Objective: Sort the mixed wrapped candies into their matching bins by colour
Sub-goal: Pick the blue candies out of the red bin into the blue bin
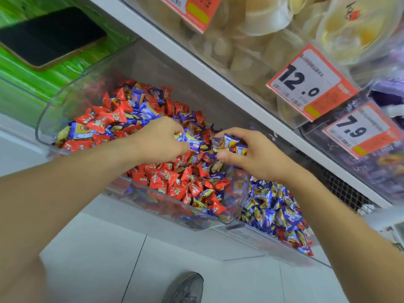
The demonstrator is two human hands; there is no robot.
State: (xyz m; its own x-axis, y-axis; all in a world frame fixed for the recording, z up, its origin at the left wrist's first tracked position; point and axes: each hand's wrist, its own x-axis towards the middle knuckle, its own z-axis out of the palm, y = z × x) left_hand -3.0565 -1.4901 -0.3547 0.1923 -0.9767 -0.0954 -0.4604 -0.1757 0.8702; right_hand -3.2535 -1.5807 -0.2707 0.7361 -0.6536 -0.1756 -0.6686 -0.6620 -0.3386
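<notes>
Both hands work inside the clear plastic bin of mixed red and blue wrapped candies [72,110]. The left hand [160,139] pinches a blue-wrapped candy [192,142] in curled fingers; the right hand [251,154] grips several blue wrapped candies [235,144]. Judged step: picking blue pieces out of the red stock. The next move likely calls for carrying them right to the neighbouring clear bin of mostly blue candies [282,217] without spilling. Legible writing: orange price tags reading "12.0" [306,84] and "7.9" [358,130]; candy brand lettering is too blurred to confirm.
</notes>
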